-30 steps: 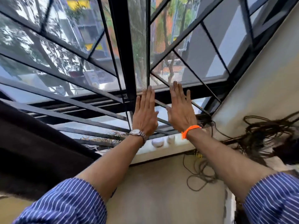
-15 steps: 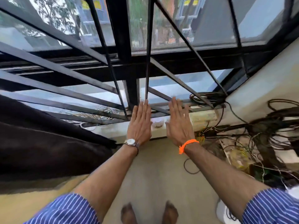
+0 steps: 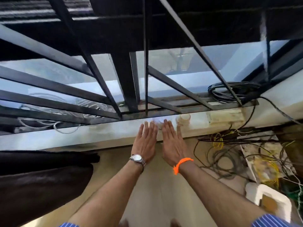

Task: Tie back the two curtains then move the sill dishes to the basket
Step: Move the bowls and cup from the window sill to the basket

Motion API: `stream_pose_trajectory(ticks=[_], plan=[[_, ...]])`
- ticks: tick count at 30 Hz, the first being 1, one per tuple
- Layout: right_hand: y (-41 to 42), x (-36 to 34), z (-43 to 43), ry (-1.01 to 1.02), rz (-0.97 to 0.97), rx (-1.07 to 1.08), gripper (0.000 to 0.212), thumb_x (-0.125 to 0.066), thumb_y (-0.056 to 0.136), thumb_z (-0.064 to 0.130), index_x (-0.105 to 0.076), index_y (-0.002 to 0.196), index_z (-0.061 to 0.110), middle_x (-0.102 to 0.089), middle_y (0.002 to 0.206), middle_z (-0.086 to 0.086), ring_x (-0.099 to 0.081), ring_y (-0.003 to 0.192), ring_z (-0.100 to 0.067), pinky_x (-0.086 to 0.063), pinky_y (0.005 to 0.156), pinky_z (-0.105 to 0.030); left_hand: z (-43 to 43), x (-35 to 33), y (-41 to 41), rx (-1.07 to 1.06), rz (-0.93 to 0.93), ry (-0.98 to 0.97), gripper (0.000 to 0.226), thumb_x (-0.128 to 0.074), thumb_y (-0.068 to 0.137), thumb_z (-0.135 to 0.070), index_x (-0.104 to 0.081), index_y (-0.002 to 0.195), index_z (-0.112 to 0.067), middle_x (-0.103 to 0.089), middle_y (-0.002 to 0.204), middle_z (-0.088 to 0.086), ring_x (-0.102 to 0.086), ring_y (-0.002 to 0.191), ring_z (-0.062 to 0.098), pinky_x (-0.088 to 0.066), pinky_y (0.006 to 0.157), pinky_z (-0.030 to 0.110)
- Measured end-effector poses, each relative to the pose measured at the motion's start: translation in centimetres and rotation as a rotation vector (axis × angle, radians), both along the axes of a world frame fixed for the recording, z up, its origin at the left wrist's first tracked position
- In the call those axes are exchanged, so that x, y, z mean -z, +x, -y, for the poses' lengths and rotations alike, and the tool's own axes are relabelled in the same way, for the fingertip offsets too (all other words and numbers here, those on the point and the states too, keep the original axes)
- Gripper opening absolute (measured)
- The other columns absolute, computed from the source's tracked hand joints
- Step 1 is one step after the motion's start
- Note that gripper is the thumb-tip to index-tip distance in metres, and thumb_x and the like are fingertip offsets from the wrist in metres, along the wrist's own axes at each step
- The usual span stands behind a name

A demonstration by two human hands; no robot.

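Both hands are stretched forward in the middle of the frame, side by side and not touching each other. The left hand and the right hand are flat, with straight fingers held close together and the backs turned up, and they hold nothing. Their fingertips reach over the front part of the pale sill, but the tips are blurred, so it is not possible to tell if they touch it. A silver watch is on the left wrist and an orange band is on the right wrist. Just beyond the right hand, a little to the right, a small pale dish stands on the sill. A blurred pale shape lies just beyond the gap between the hands, too smeared to name. Further right on the sill is a white box. Behind the sill the black window bars fill the upper half of the frame. A black cable coil sits at the upper right. A dark curtain hangs bunched at the lower left, under the sill. A tangle of black and yellow wires lies at the right, below the sill
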State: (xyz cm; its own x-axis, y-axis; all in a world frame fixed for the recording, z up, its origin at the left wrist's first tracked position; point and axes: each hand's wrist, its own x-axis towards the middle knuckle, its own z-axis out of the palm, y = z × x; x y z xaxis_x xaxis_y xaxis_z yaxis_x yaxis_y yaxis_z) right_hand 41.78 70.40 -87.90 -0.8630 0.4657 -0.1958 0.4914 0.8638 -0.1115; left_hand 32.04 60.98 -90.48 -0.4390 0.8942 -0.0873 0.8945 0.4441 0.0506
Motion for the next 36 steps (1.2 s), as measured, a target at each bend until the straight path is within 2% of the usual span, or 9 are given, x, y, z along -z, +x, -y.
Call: stream_pose_trajectory(ticks=[4,7,9,13,16,19,22,28,36], plan=[[-0.6,4.3,-0.6,-0.014,0.025,0.033,0.075,-0.029,0.073,0.012,-0.035,0.147,0.004,-0.029,0.156,-0.013,-0.026,0.146,-0.028,-0.008,0.116,-0.048,-0.7,3.5,-0.5,-0.002,0.024,-0.022,0.067,-0.036,0.078,-0.017,-0.026,0.142,0.0,-0.044,0.145,0.021,-0.047,0.13,0.04,-0.038,0.11,0.049],[-0.6,6.0,-0.9,-0.077,0.057,0.009,0.075,-0.027,0.078,0.009,-0.02,0.153,0.007,-0.013,0.161,-0.007,-0.013,0.149,-0.026,-0.005,0.122,-0.05,-0.7,5.6,-0.8,-0.007,0.04,0.002,0.069,-0.048,0.08,-0.018,-0.025,0.144,-0.001,-0.039,0.15,0.02,-0.044,0.133,0.038,-0.036,0.111,0.049],[-0.8,6.3,-1.6,-0.147,0.044,0.073,0.081,-0.045,0.08,0.004,-0.014,0.154,0.01,-0.005,0.162,-0.005,-0.007,0.151,-0.022,-0.012,0.121,-0.049,-1.1,6.3,-1.4,-0.048,0.035,0.012,0.074,-0.057,0.082,-0.025,-0.025,0.145,-0.002,-0.036,0.152,0.019,-0.039,0.138,0.037,-0.029,0.115,0.05],[-1.3,6.2,-2.3,-0.039,-0.093,0.14,0.083,-0.065,0.059,0.009,-0.044,0.138,0.01,-0.047,0.146,-0.009,-0.056,0.121,-0.027,-0.053,0.083,-0.04,-2.4,7.2,-2.5,-0.051,0.017,-0.057,0.079,-0.059,0.089,-0.038,-0.023,0.15,-0.002,-0.029,0.156,0.016,-0.026,0.145,0.034,-0.014,0.12,0.05],[-1.6,6.5,-2.8,0.021,-0.238,0.252,0.081,-0.064,0.058,0.011,-0.04,0.136,0.009,-0.061,0.125,-0.012,-0.063,0.091,-0.03,-0.053,0.068,-0.036,-3.7,7.7,-3.0,-0.095,0.04,-0.034,0.081,-0.058,0.087,-0.049,-0.032,0.148,-0.002,-0.041,0.148,0.015,-0.036,0.139,0.031,-0.016,0.119,0.049],[-2.6,7.0,-3.6,-0.106,-0.221,0.384,0.078,-0.059,0.071,0.017,-0.024,0.14,0.014,-0.05,0.14,-0.013,-0.061,0.098,-0.033,-0.054,0.073,-0.038,-5.1,8.3,-3.6,-0.091,0.035,0.033,0.071,-0.05,0.082,-0.054,-0.045,0.133,-0.005,-0.056,0.12,0.01,-0.045,0.114,0.027,-0.031,0.106,0.044],[-3.4,7.5,-4.2,-0.23,-0.202,0.446,0.08,-0.058,0.076,0.022,-0.006,0.137,0.021,-0.045,0.143,-0.014,-0.06,0.102,-0.036,-0.049,0.072,-0.039,-5.8,9.3,-4.1,-0.062,0.023,0.048,0.062,-0.037,0.086,-0.053,-0.053,0.127,-0.009,-0.058,0.113,0.007,-0.04,0.107,0.024,-0.03,0.099,0.04],[-4.6,7.9,-5.9,-0.305,-0.142,0.461,0.063,-0.054,0.079,0.022,-0.024,0.134,0.015,-0.059,0.114,-0.011,-0.063,0.096,-0.036,-0.039,0.066,-0.034,-6.1,9.5,-5.0,-0.037,-0.041,0.002,0.056,-0.024,0.087,-0.046,-0.059,0.12,-0.017,-0.057,0.109,0.002,-0.051,0.098,0.024,-0.028,0.082,0.039],[-4.3,8.2,-6.0,-0.345,-0.172,0.386,0.063,-0.055,0.081,0.012,-0.023,0.135,0.014,-0.041,0.138,-0.01,-0.06,0.102,-0.038,-0.047,0.072,-0.04,-6.4,9.3,-4.5,-0.081,-0.055,-0.015,0.046,-0.066,0.072,-0.022,-0.058,0.118,-0.022,-0.055,0.107,-0.002,-0.037,0.1,0.02,-0.026,0.082,0.039]])
